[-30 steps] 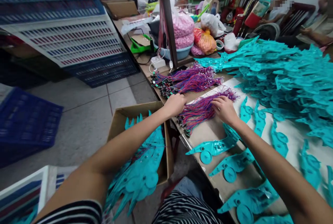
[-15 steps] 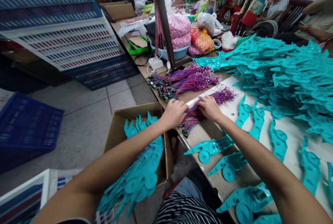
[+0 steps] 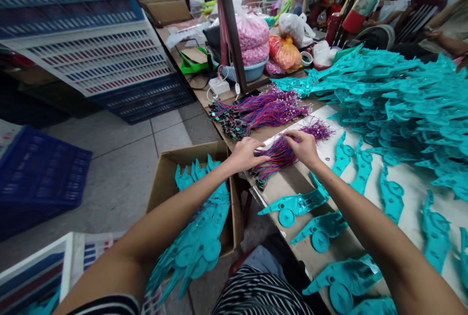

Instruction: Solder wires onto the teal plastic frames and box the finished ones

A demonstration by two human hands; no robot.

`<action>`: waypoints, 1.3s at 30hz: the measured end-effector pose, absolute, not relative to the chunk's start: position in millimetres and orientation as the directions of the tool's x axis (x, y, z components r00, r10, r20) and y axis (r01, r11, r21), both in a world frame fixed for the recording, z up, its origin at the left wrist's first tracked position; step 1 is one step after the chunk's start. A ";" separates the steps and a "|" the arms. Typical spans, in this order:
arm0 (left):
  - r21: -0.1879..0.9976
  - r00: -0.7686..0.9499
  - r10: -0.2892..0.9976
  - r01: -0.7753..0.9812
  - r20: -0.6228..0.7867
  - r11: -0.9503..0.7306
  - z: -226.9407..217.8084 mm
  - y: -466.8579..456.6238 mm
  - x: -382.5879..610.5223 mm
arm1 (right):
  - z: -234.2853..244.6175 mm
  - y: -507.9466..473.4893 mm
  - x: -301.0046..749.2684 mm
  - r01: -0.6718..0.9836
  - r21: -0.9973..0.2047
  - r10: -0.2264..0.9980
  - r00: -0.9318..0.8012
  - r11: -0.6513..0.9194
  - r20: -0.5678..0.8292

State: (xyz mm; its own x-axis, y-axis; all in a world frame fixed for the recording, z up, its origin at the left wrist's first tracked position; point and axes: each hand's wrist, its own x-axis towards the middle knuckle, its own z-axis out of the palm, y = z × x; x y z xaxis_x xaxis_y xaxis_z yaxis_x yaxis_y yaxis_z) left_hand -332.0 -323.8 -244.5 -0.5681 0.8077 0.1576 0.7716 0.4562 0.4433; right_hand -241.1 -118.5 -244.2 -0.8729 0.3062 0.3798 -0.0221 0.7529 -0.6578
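A bundle of thin red, blue and purple wires [image 3: 276, 155] with small dark connectors at its near end lies on the table. My left hand [image 3: 247, 155] rests at the bundle's left side, thumb stretched over the wires and apart from the fingers. Over the upper part of the bundle, my right hand [image 3: 302, 147] has thumb and forefinger pinched on some wires; the exact strands are too small to make out. Just beyond lies a larger heap of similar wires [image 3: 268, 112]. Several turquoise plastic parts [image 3: 296, 204] with round discs lie near my right forearm.
A tall heap of turquoise parts [image 3: 398, 95] covers the table's right side. Below the table edge, a cardboard box [image 3: 157, 186] holds more. Stacked plastic crates [image 3: 106, 56] stand left. A dark post [image 3: 234, 32] rises beside a blue basin [image 3: 252, 72]. People sit at back right.
My left hand has loosened, its thumb now reaching across the wires. My right hand has shifted slightly right and up, uncovering more of the bundle.
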 end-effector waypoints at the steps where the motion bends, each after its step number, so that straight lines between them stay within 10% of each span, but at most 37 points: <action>1: 0.455 -0.569 0.814 0.759 0.117 0.466 -242.7 -318.5 -333.7 | -243.4 -117.9 -241.1 -0.022 -0.663 0.309 -0.873 0.748 0.378; 10: 0.978 -0.815 0.578 0.079 -0.048 0.193 -182.1 -305.7 -373.2 | -241.2 -20.9 -233.1 0.238 -0.530 0.465 -0.814 0.814 0.349; 21: 0.972 -0.790 0.567 0.184 0.233 -0.144 -114.1 -259.5 -389.9 | -253.3 -4.6 -218.3 0.317 -0.331 0.400 -0.889 0.889 0.223; 32: 0.966 -0.749 0.630 0.055 0.207 -0.252 -79.4 -253.9 -352.1 | -208.6 -28.6 -263.7 0.259 -0.260 0.328 -0.905 0.930 0.272; 39: 0.971 -0.725 0.671 -0.009 0.157 -0.238 -93.5 -272.0 -344.6 | -189.1 -9.6 -257.8 0.196 -0.711 0.506 -0.825 0.675 0.253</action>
